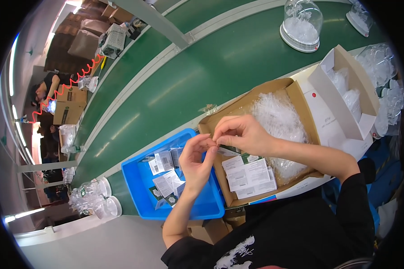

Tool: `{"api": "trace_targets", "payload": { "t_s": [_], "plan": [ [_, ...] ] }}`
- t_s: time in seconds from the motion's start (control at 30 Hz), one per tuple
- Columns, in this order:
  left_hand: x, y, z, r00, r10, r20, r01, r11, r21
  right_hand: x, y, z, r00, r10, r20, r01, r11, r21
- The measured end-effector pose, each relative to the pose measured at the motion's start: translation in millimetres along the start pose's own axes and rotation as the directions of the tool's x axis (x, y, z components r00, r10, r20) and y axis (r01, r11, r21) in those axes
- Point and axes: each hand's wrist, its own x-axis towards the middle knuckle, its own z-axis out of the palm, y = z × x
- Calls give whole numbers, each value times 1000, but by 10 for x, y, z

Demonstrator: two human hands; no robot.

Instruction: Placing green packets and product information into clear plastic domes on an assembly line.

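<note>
- the left hand (pixel 197 154) and the right hand (pixel 240 130) meet with fingertips drawn together in a pinch; i cannot tell whether anything small is between them.
- below and to the left of the left hand sits a blue rectangular plastic bin (pixel 143 197), partly hidden by that forearm; inside lie scattered white printed paper cards (pixel 166 183), some showing dark green.
- beneath the right hand and forearm is a shallow brown cardboard tray (pixel 307 117). its end toward the person holds a stack of white printed sheets (pixel 252 175); a heap of clear, thin plastic strands (pixel 278 119) fills the side right of the right hand.
- farther right of the right hand, a white open cardboard box (pixel 331 102) holds clear plastic-wrapped pieces (pixel 352 103).
- the bin and tray edges sit just beside each other under the hands; the tray walls rise around the strands.
- beyond both hands, a broad stretch of green desk (pixel 202 76) runs to a pale metal rail (pixel 143 76), with a clear dome on a white round base (pixel 303 27) standing far right.
</note>
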Motion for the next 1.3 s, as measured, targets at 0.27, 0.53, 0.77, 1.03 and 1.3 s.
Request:
{"api": "trace_targets", "payload": {
  "t_s": [0.27, 0.53, 0.77, 1.03, 1.3],
  "plan": [
    [-17, 8, 5, 999, -14, -32, 15, 999, 34, 16, 0, -13, 997, 54, 49, -54, 999, 0],
    [-5, -12, -7, 998, -26, -48, 28, 999, 27, 24, 60, -36, 995, 73, 65, -77, 995, 62],
    [3, -10, -2, 1000, 5, -14, -5, 1000, 29, 9, 0, -44, 977, -194, 85, 212, 882, -422],
    [-50, -31, -6, 995, -82, -54, 82, 997, 11, -41, 104, -13, 955, -286, 83, 282, 782, -555],
    [23, -28, -98, 991, -132, -2, 131, 985, -112, -26, 128, -9, 934, -338, 116, 355, 834, -424]
  ]
}}
